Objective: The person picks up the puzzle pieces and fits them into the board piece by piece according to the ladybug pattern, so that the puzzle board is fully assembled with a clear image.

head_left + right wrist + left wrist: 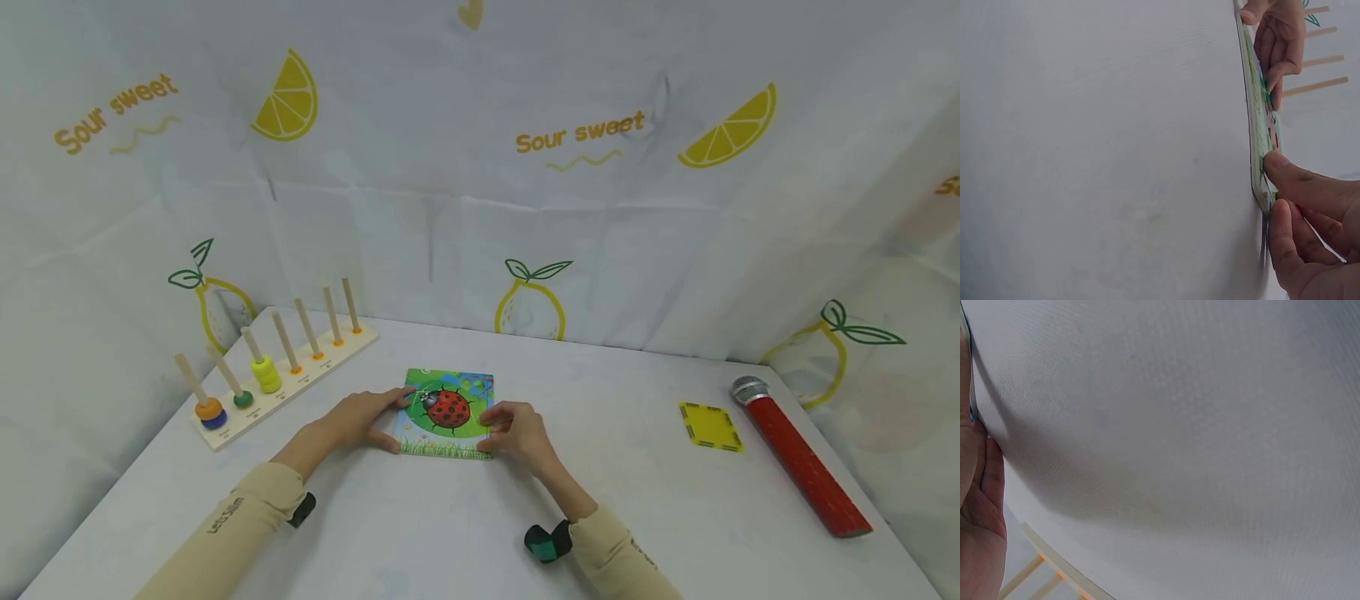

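A square ladybug picture board (448, 410) lies on the white table between my hands, its grass-printed edge toward me. My left hand (365, 419) holds its left side, forefinger over the upper edge and thumb at the near corner. On the opposite side, my right hand (520, 433) pinches the board's right edge. The right wrist view shows the board (1259, 119) nearly edge-on, with the right thumb (1297, 181) on its face and fingers curled beside the corner. Only part of the left hand (982, 487) shows in the left wrist view.
A wooden peg rack (288, 385) with orange, blue, green and yellow beads stands at the left. To the right lie a yellow square frame tile (711, 427) and a red microphone (806, 462). A lemon-printed white cloth (420, 225) hangs behind the table.
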`<state>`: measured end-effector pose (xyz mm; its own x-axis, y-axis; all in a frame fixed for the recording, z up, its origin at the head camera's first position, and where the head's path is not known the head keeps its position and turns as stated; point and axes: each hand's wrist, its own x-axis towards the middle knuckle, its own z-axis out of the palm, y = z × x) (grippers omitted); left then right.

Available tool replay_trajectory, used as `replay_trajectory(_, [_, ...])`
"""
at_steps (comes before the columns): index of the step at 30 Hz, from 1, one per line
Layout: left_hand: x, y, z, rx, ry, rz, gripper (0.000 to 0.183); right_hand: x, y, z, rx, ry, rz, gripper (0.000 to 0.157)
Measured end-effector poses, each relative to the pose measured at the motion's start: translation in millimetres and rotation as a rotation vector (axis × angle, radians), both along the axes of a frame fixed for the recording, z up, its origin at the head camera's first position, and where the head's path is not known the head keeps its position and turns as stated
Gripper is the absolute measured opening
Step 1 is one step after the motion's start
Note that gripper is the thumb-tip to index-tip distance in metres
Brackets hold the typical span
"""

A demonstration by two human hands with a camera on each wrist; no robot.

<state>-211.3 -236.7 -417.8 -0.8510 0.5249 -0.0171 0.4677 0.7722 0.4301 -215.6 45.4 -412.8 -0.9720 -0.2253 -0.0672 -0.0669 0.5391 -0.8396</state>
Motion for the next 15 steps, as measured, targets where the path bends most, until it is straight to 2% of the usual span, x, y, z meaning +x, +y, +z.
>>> replay_trajectory(7, [1.3, -0.1, 1.1, 0.018, 0.040, -0.023, 0.089, 2.3, 0.6, -1.2, -0.019, 0.041, 0.008, 0.031])
replay_trajectory(15, [-0.9, 1.3, -0.5, 0.012, -0.013, 0.001, 0.089, 5.1, 4.6, -1.2, -0.088, -0.018, -0.062, 0.041])
